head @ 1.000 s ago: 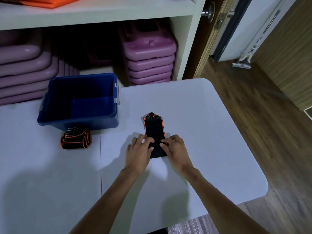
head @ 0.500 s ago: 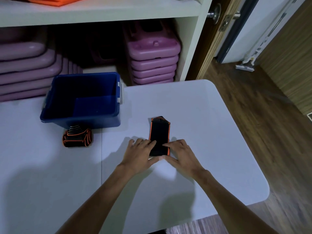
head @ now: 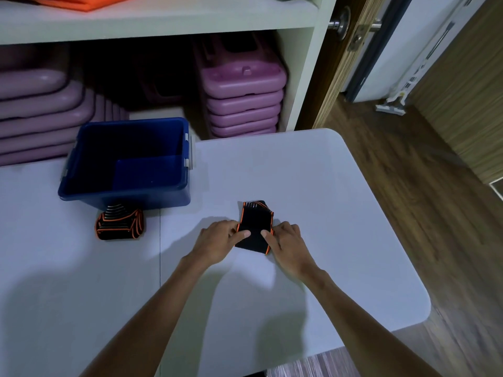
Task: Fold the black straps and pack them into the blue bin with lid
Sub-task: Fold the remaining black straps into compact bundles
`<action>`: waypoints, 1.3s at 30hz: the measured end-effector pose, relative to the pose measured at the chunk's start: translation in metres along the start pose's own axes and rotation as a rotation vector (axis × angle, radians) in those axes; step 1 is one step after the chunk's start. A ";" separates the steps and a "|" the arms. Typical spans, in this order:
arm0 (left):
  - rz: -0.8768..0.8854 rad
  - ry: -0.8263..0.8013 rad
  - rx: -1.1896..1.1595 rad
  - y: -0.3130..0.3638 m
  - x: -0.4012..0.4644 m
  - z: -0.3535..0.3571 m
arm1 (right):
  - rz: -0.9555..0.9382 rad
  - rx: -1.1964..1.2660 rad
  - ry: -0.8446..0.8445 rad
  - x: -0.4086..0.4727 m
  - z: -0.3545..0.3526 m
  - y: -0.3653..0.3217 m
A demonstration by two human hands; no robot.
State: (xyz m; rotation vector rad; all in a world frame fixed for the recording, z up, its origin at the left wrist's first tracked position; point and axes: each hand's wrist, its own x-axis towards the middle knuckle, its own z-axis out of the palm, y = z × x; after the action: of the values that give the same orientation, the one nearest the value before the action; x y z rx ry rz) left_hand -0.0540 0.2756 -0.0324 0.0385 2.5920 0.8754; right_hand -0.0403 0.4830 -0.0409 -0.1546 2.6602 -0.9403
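A black strap with orange edging [head: 255, 227] lies folded on the white table [head: 340, 227]. My left hand [head: 217, 242] grips its left side and my right hand [head: 290, 244] grips its right side, thumbs pressed on top. The near end of the strap is lifted slightly off the table. A second black strap [head: 119, 225], rolled into a bundle, rests against the front wall of the open blue bin [head: 81, 164] at the table's back left. No lid is in view.
Stacks of purple plastic steps [head: 242, 102] fill the white shelf unit behind the table. An orange item [head: 87, 1] lies on the upper shelf. A wooden door [head: 337, 63] and wood floor [head: 408, 172] are to the right.
The strap has become shorter, its near part folded up over the rest. Both hands shifted from pressing its near end to gripping its sides.
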 end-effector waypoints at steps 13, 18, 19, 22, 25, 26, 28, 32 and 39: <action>-0.276 0.026 0.052 0.020 0.000 0.008 | -0.274 -0.438 0.281 -0.016 0.018 0.001; -0.080 0.416 0.149 0.020 -0.016 0.017 | -0.364 -0.474 0.106 -0.003 0.003 0.004; 0.003 0.433 0.079 0.016 -0.018 0.019 | -0.367 -0.447 0.057 -0.001 -0.001 0.004; 0.088 0.391 -0.149 0.000 -0.023 0.020 | -0.335 -0.295 -0.038 0.004 -0.008 0.000; 0.095 0.251 -0.189 -0.013 -0.025 0.015 | -0.224 -0.055 -0.129 0.009 -0.012 -0.003; 0.087 0.221 -0.199 -0.016 -0.023 0.012 | -0.192 0.033 -0.145 0.009 -0.012 -0.005; 0.065 0.200 -0.240 -0.017 -0.016 0.007 | -0.119 0.255 -0.123 0.007 -0.012 -0.010; -0.034 0.114 -0.371 -0.002 -0.004 -0.002 | 0.101 0.638 -0.104 0.007 -0.015 -0.020; -0.026 0.071 -0.544 0.004 -0.023 -0.005 | 0.084 0.469 -0.201 0.011 -0.014 -0.015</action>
State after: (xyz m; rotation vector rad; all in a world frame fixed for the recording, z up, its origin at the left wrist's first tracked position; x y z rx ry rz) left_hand -0.0348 0.2728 -0.0182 -0.1814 2.3200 1.5602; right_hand -0.0556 0.4775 -0.0241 -0.0266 2.1799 -1.4052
